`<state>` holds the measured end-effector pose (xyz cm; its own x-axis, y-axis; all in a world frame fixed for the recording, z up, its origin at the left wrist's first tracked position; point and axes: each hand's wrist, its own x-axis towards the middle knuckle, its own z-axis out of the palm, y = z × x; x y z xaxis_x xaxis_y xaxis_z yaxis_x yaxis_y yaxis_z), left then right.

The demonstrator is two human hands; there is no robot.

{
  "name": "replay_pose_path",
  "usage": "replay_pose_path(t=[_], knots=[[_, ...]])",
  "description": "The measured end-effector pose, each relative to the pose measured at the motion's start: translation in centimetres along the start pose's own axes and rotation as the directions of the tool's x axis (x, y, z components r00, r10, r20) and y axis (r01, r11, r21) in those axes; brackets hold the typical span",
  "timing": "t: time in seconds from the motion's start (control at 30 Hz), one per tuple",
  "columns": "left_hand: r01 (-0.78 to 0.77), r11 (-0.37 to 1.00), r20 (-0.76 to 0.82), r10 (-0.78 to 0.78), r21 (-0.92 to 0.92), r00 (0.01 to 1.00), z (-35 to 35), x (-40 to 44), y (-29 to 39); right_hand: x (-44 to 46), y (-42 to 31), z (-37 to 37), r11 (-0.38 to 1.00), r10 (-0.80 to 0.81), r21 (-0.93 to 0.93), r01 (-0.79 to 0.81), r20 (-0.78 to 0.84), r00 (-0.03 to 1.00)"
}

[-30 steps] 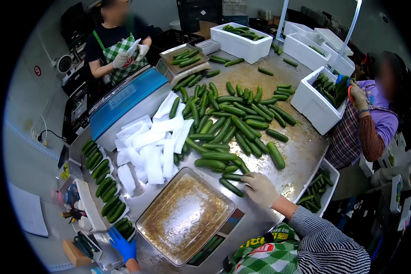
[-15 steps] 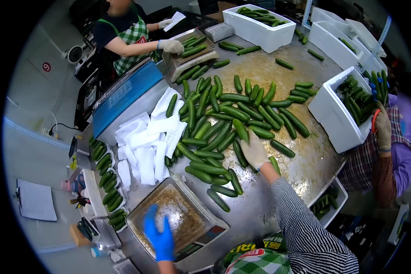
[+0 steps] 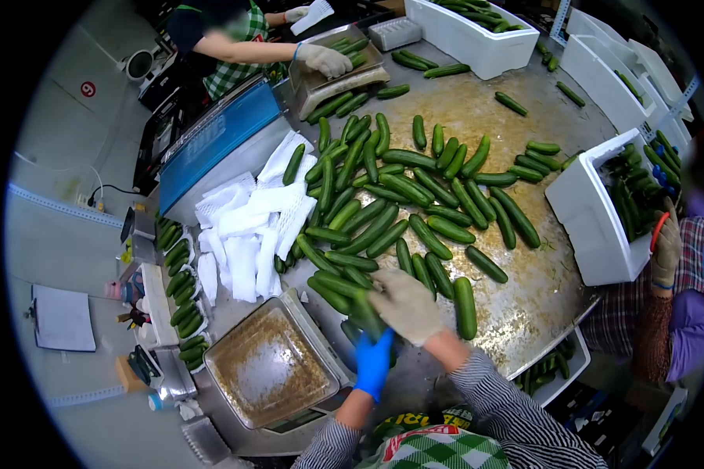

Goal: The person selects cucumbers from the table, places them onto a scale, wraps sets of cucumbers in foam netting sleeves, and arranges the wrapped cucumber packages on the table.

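My left hand, in a blue glove, is closed around the lower end of a cucumber in front of the heap. Close beside it on the right, my right hand wears an off-white glove and reaches toward the same cucumber. Its fingers are blurred, so whether they grip it cannot be made out. Several loose cucumbers lie heaped on the metal table. Left of my hands stands a scale with a stained, bare pan. White foam net sleeves are piled beyond it.
A co-worker's gloved hand rests over cucumbers on another scale. At right, another person's gloved hand is by a white foam box of cucumbers. Packed cucumber trays line the left edge. A blue-topped box stands behind the sleeves.
My left hand has moved right from over the scale to a cucumber. My right hand has come back toward it from the heap. The right-hand co-worker's bunch of cucumbers is lower, at the box.
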<state>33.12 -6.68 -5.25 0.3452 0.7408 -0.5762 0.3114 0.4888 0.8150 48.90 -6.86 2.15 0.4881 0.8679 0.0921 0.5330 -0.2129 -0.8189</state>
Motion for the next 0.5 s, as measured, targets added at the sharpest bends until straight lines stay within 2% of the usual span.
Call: replay_pose_path(t=[0.03, 0.07, 0.1, 0.17, 0.2, 0.23, 0.27, 0.3, 0.33, 0.37, 0.4, 0.43, 0.47, 0.5], knots=[[0.014, 0.995, 0.000, -0.014, 0.103, 1.000, 0.4, 0.2, -1.0, 1.6, -0.7, 0.9, 0.981, -0.170, -0.078, 0.177, 0.080, 0.982], [-0.058, 0.985, -0.057, 0.068, 0.162, 0.996, 0.9, 0.0, -3.1, 2.9, -1.7, 1.8, 0.951, -0.188, -0.198, 0.238, 0.241, 0.952], [-0.129, 0.907, -0.064, 0.168, 0.401, 0.984, 0.8, 0.3, -5.6, 3.8, -0.9, 4.1, 0.922, -0.234, -0.238, 0.306, 0.290, 0.928], [-0.118, 0.775, -0.010, 0.159, 0.621, 0.987, 1.5, -1.7, -3.2, 5.8, 0.4, 7.0, 0.906, -0.208, -0.273, 0.322, 0.375, 0.903], [-0.174, 0.788, 0.050, 0.180, 0.591, 0.982, 1.4, -2.1, -3.0, 6.9, 0.7, 6.8, 0.952, -0.166, -0.168, 0.254, 0.414, 0.895], [-0.224, 0.729, 0.061, 0.243, 0.647, 0.968, 1.2, -2.2, -3.4, 7.6, 1.0, 6.2, 0.983, -0.123, -0.065, 0.171, 0.462, 0.879], [-0.284, 0.694, 0.086, 0.307, 0.662, 0.948, 0.8, -2.1, -3.8, 7.6, 1.4, 5.6, 0.999, -0.049, 0.028, 0.042, 0.381, 0.923], [-0.346, 0.655, 0.112, 0.372, 0.672, 0.922, 0.6, -2.0, -3.9, 8.0, 2.1, 4.9, 0.972, 0.104, 0.162, -0.170, 0.354, 0.930], [-0.298, 0.724, 0.061, 0.335, 0.621, 0.940, 0.4, -1.8, -3.6, 8.3, 5.3, 5.0, 0.996, -0.083, 0.065, 0.066, 0.300, 0.950], [-0.249, 0.788, 0.014, 0.293, 0.563, 0.956, 0.0, -1.7, -3.0, 8.6, 8.5, 5.2, 0.956, -0.266, -0.061, 0.287, 0.234, 0.935], [-0.201, 0.842, -0.026, 0.246, 0.500, 0.969, -0.5, -1.6, -2.0, 8.4, 9.4, 4.4, 0.992, -0.028, 0.127, -0.001, 0.222, 0.975], [-0.117, 0.853, -0.160, 0.228, 0.509, 0.961, -0.9, -1.4, 0.4, 8.2, 9.0, 3.8, 0.961, 0.126, 0.211, -0.178, 0.241, 0.962], [-0.207, 0.913, -0.294, 0.318, 0.351, 0.901, -1.5, 0.1, 0.2, 8.1, 8.6, 3.2, 0.891, 0.276, 0.294, -0.346, 0.253, 0.927], [-0.194, 0.910, -0.353, 0.329, 0.367, 0.876, -2.1, 1.4, 1.8, 8.1, 7.0, 2.2, 0.872, 0.334, 0.283, -0.399, 0.251, 0.909]])
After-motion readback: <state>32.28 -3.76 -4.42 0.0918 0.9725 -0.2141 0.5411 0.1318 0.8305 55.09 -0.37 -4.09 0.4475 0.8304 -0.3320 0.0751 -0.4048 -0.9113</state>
